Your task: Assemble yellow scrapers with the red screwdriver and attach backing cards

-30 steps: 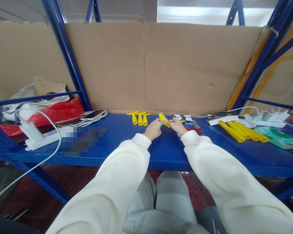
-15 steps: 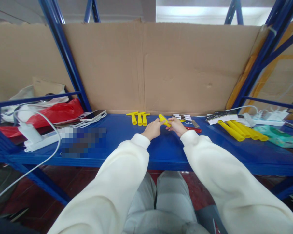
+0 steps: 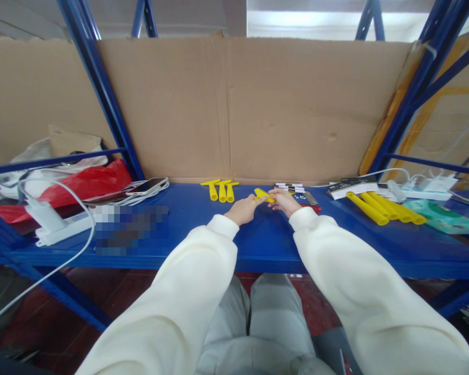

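Note:
Over the middle of the blue shelf [image 3: 195, 229], a yellow T-shaped plastic handle [image 3: 262, 195] is held between my two hands. My left hand [image 3: 241, 209] pinches it from the left with thumb and index finger. The fingers of my right hand [image 3: 284, 202] are closed on its right end, hiding part of it. To the left of my hands, three similar yellow T-shaped handles [image 3: 221, 191] lie side by side. Just behind my right hand are small white-and-black packs [image 3: 289, 186], a dark blue packet [image 3: 299, 197] and a red object [image 3: 316, 208].
Several yellow tubes [image 3: 369, 208] lie at the right, by a black-and-white box [image 3: 352, 186] and a green packet [image 3: 443, 216]. A phone [image 3: 147, 186], a red bag [image 3: 101, 182] and a white power strip [image 3: 64, 229] with a cable occupy the left. Cardboard [image 3: 172, 109] closes the back.
The yellow handle between my hands has tilted lower, showing flatter. My left fingers have shifted slightly along it. The view has moved slightly; the other things lie as before.

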`<state>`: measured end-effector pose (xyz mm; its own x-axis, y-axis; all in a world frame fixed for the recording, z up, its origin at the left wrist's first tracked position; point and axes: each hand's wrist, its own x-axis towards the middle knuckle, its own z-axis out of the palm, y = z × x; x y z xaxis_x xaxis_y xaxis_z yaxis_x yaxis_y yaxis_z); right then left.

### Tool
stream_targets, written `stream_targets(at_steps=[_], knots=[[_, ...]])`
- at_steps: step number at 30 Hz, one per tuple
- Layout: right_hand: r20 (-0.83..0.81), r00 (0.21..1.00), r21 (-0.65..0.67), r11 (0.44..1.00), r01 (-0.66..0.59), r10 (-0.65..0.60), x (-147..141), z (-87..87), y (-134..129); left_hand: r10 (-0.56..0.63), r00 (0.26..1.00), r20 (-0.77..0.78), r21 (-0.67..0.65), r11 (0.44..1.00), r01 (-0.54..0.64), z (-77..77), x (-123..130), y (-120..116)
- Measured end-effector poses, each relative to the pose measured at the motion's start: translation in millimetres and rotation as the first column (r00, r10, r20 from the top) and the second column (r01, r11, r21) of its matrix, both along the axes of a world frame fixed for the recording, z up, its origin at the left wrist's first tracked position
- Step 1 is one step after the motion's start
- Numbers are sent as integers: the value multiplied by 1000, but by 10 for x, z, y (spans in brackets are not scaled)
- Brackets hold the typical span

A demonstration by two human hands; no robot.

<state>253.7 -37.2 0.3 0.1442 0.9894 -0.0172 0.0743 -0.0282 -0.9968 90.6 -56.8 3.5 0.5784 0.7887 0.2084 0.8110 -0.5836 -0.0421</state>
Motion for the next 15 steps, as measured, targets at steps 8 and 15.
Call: stream_targets(at_steps=[8,15], knots=[[189,981,117,991,-64,41,211,42,104,-15,991,136,-3,1000,16,-40,-14,99],[778,505,285,926,247,-374,1034,24,315,124,671,731,-294,945,146,-4,20,169]])
